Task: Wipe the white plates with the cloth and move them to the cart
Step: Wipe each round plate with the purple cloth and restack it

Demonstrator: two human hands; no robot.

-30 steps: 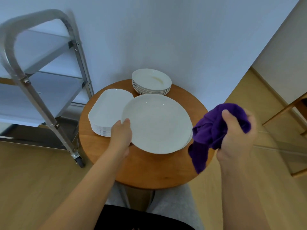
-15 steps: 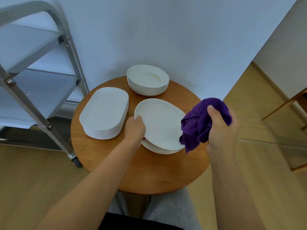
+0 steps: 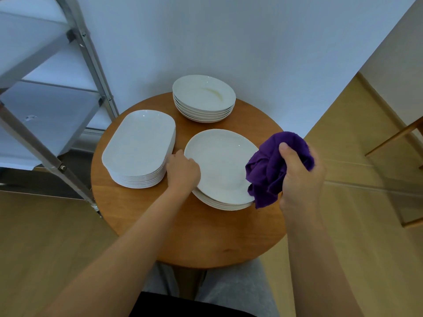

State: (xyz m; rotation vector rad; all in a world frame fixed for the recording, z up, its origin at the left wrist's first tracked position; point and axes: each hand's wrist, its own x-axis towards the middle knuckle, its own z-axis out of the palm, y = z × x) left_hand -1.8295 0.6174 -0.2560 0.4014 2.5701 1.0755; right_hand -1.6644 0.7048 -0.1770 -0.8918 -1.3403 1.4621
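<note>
The left hand (image 3: 183,171) has its grip on the left rim of the top round white plate (image 3: 220,165), fingers curled over the edge; the right hand (image 3: 297,177) clenches a bunched purple terry cloth (image 3: 270,170), thumb pressed on top, and the cloth hangs over that plate's right rim, touching or just above it.

Three piles of white crockery stand on the round wooden table (image 3: 196,236). The held plate tops the stack of round plates (image 3: 223,203) near the right edge; four or five rims show under it, and the exact number is hard to tell. The pile of rounded-oblong white platters (image 3: 139,143) sits at the left edge, with about eight rims showing, just beside the left hand's knuckles. The pile of deep round white plates (image 3: 203,97) stands at the far edge by the wall, about five high, apart from the other two.

One metal cart (image 3: 91,58) with white shelves stands off the table's left edge, its leg close to the rim. The near part of the table is bare wood from the stacks to the edge by the person's grey-trousered knees (image 3: 238,291). Wooden floor (image 3: 366,156) lies open to the right.
</note>
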